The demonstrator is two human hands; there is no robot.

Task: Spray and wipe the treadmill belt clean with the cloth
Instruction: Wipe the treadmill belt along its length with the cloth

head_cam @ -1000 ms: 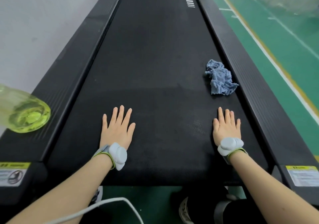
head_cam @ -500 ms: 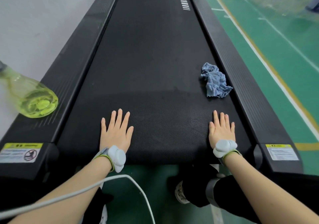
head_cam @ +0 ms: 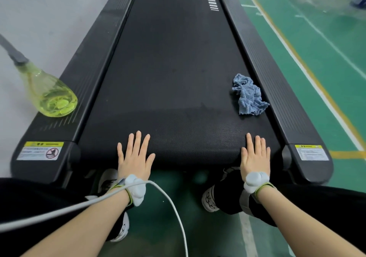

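Observation:
The black treadmill belt (head_cam: 170, 74) runs away from me down the middle of the view. A crumpled blue cloth (head_cam: 248, 98) lies on the belt near its right edge. A spray bottle (head_cam: 49, 96) of yellow-green liquid stands on the left side rail. My left hand (head_cam: 134, 157) lies flat, fingers spread, on the belt's near end, left of centre. My right hand (head_cam: 255, 157) lies flat on the near end at the right, a short way in front of the cloth. Neither hand holds anything.
Black side rails (head_cam: 277, 90) flank the belt, each with a warning sticker (head_cam: 41, 150) at the near end. A grey wall is on the left, green floor with painted lines (head_cam: 309, 72) on the right. A white cable (head_cam: 172, 203) crosses my left wrist. My knees and shoes are below the belt end.
Both flat hands have slid back toward me along the belt to its near end. The view has pulled back, showing more of the bottle, my knees and shoes.

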